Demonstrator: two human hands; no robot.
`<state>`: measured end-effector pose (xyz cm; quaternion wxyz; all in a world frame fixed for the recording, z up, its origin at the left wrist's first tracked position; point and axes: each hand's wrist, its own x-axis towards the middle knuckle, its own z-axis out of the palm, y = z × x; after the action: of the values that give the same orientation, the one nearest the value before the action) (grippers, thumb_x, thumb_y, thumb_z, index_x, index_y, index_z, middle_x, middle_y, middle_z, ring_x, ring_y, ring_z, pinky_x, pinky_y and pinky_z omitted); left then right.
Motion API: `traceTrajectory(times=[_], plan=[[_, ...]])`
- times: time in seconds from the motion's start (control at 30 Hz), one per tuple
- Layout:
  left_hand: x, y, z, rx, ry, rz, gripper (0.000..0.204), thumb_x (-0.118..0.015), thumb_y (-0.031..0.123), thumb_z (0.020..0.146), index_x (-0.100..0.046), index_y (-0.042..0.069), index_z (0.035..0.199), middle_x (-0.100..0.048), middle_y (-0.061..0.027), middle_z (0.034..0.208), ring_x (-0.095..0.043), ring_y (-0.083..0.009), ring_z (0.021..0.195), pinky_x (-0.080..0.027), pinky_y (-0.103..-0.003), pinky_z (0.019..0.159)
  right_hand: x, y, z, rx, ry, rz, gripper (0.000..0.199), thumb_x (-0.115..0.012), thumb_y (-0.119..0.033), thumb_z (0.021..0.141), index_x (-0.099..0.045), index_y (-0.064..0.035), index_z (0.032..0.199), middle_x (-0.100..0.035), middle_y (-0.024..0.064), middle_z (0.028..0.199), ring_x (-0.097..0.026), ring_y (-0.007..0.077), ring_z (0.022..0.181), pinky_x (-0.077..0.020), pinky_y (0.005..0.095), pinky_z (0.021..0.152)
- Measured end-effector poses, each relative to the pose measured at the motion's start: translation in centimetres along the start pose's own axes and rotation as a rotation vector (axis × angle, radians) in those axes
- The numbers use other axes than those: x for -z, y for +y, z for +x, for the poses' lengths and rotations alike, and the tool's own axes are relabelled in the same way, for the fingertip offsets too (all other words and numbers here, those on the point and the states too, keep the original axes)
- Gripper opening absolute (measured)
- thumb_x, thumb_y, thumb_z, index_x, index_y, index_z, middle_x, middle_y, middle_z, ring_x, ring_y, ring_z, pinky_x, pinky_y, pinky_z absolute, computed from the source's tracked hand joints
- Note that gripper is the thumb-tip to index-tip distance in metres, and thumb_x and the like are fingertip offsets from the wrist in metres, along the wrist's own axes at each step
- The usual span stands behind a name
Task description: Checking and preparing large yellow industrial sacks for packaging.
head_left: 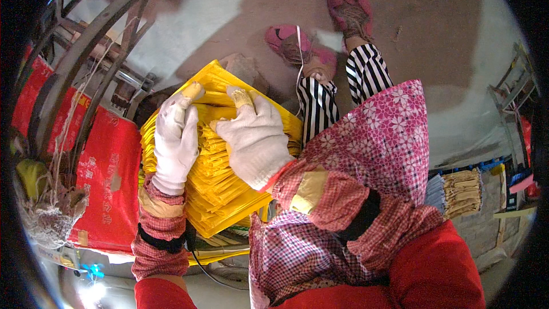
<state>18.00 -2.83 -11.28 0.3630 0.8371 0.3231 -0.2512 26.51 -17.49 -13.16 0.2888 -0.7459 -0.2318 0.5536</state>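
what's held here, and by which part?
Both gloved hands are on the stack of yellow bags. Left hand grips its upper left edge; right hand presses on top, fingers at the upper edge.

single head-worn fisheye view, looking steeply down from close above the left hand [174, 137] and right hand [254, 137] on the yellow stack [220, 191]; forearms enter from the lower edge.

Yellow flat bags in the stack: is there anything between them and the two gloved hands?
Nothing visible. The left hand and right hand, both in white knit gloves, already rest directly on the stack of yellow flat bags.
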Motion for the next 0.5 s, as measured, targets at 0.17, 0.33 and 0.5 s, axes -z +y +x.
traceTrajectory(times=[0.17,0.33,0.5], plan=[[0.3,0.3,0.2,0.086,-0.065,-0.103,0.03,-0.051,-0.006,0.085,-0.058,0.001,0.113,-0.062,-0.0139,0.105,-0.059,-0.0295,0.096,-0.046,-0.037,0.087,-0.3,0.4,0.0,0.052,-0.013,0.023,0.022,-0.051,-0.022,0.084,-0.068,-0.0124,0.093,-0.056,0.0156,0.117,-0.05,0.0346,0.107,-0.0375,0.0439,0.096],[-0.6,-0.7,1.1,0.009,-0.015,-0.002,0.028,-0.054,-0.003,0.085,-0.057,0.0,0.113,-0.06,-0.0168,0.105,-0.058,-0.0322,0.097,-0.047,-0.038,0.087,0.0,0.2,0.2,0.057,-0.137,0.096,0.021,-0.049,-0.02,0.083,-0.067,-0.0134,0.092,-0.058,0.014,0.107,-0.051,0.0331,0.105,-0.0364,0.0439,0.098],[-1.1,-1.6,1.5,-0.144,0.005,0.146,0.031,-0.047,-0.003,0.089,-0.058,0.002,0.118,-0.062,-0.0131,0.109,-0.058,-0.0275,0.101,-0.044,-0.035,0.091,-0.4,0.3,0.0,0.083,-0.024,0.077,0.02,-0.05,-0.021,0.083,-0.066,-0.0128,0.091,-0.056,0.0163,0.111,-0.051,0.0346,0.105,-0.036,0.0451,0.098]])
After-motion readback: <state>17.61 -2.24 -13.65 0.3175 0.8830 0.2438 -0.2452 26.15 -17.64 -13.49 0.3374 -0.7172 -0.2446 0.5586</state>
